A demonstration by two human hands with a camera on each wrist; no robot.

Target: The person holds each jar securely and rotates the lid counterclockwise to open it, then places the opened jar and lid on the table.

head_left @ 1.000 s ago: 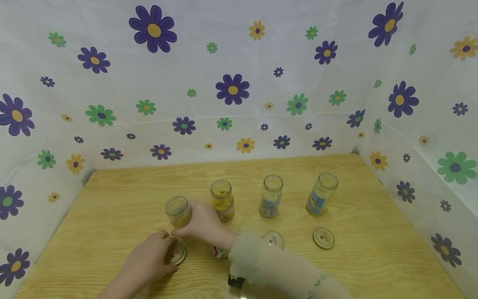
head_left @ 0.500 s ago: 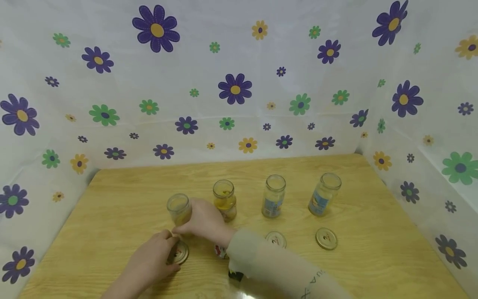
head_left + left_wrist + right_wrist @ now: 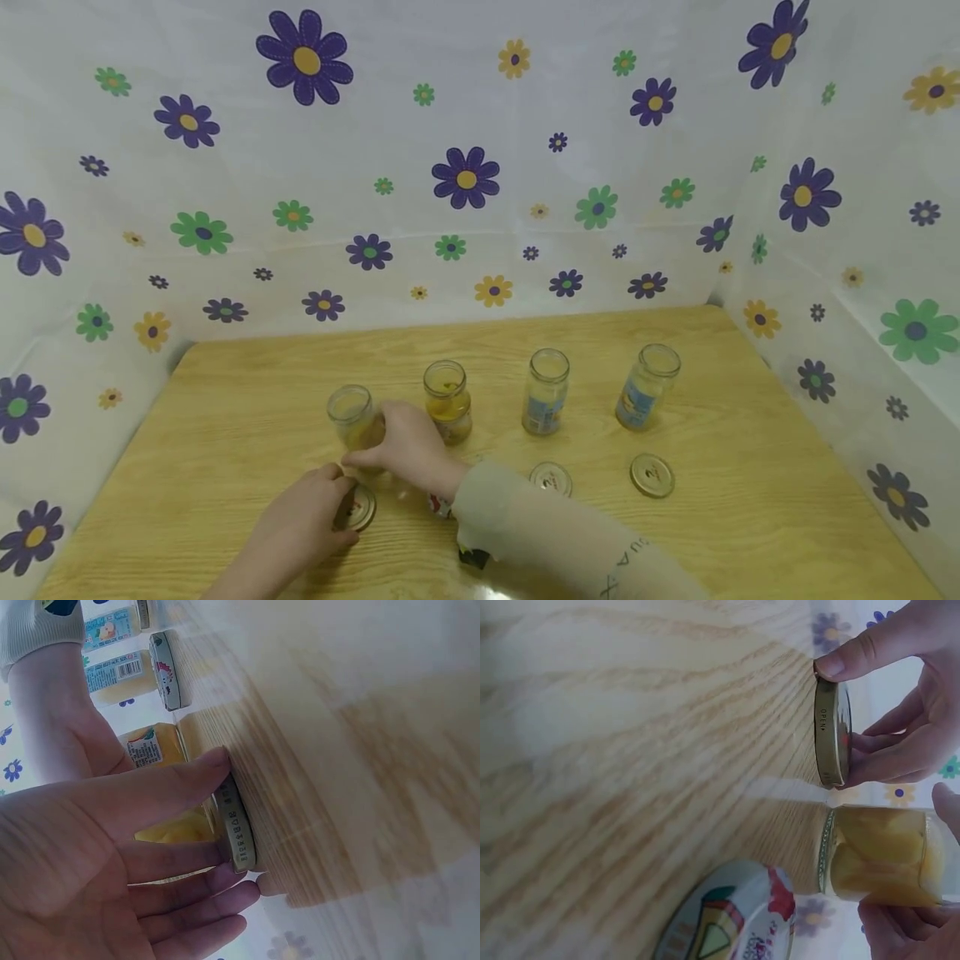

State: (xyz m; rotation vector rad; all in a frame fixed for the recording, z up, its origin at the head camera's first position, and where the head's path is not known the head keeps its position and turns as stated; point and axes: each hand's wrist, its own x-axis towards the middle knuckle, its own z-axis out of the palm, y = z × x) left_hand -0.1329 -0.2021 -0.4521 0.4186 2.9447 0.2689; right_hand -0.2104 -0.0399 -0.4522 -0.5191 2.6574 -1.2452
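Observation:
My right hand grips a short open glass jar at the left of the table, thumb on the near side. In the right wrist view, yellow fruit pieces show through the jar's glass. Nearer the front, my left hand holds a gold metal lid by its edge, thumb on one side and fingers on the other. The left wrist view shows the same lid low at the tabletop, printed marks along its rim. The jar stands just beyond the lid, and the two hands nearly meet.
Right of my right hand stands an open jar with yellow contents. Two taller blue-labelled jars stand further right, gold lids before them. A patterned lid and a small dark object lie near my right sleeve.
The jar in my right hand has shifted slightly back and to the left. My left hand stays at the lid, and the other jars and lids have not moved.

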